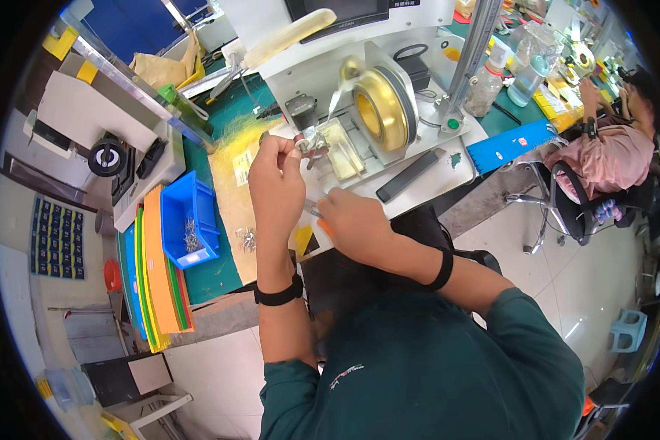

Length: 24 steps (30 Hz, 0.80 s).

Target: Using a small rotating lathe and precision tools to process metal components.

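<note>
My left hand is raised at the front of a white bench machine, fingers pinched together beside its small metal parts. Whatever sits between those fingertips is too small to make out. Lower and to the right, my right hand is closed around an orange-handled tool; a bit of grey metal shows by the fingers, the rest is hidden. Behind the hands a gold-coloured reel is mounted on the machine. Left of my left hand, fine yellow strands spread over brown paper.
A small pile of metal pieces lies on the paper. Beside it stands a blue bin holding similar pieces, next to coloured folders. A dark grey bar rests on the machine's base. Another person sits at the far right.
</note>
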### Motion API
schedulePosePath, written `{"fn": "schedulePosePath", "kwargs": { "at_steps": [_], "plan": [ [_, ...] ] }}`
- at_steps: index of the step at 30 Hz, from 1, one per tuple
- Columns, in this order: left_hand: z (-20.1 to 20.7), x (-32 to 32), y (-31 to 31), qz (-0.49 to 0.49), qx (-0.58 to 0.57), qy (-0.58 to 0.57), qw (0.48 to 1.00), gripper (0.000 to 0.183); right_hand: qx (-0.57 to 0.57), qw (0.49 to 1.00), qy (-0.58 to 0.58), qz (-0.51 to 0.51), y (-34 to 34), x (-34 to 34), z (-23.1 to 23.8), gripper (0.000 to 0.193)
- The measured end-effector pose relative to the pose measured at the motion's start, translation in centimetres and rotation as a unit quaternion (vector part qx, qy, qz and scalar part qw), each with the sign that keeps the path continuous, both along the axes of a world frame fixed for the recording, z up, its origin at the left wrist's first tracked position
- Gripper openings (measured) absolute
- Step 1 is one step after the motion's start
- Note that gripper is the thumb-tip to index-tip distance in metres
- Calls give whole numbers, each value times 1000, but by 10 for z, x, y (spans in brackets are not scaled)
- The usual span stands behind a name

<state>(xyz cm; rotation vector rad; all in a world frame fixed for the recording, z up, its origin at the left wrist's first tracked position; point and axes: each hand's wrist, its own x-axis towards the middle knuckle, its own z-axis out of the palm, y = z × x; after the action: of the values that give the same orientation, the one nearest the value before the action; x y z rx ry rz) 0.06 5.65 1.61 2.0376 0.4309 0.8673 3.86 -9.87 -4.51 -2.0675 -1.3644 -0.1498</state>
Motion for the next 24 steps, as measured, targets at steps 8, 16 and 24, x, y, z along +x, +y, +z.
{"fn": "schedulePosePath", "kwargs": {
  "at_steps": [8,16,24],
  "plan": [
    [9,-1,-3,7,8,21,1000,6,-23,996,82,-11,2,-1,6,10],
    [15,-6,-1,57,141,5,988,8,-27,966,256,16,-53,-1,36,13],
    [26,-16,-11,92,100,51,989,12,98,852,506,94,-64,18,43,17]
  ]
}}
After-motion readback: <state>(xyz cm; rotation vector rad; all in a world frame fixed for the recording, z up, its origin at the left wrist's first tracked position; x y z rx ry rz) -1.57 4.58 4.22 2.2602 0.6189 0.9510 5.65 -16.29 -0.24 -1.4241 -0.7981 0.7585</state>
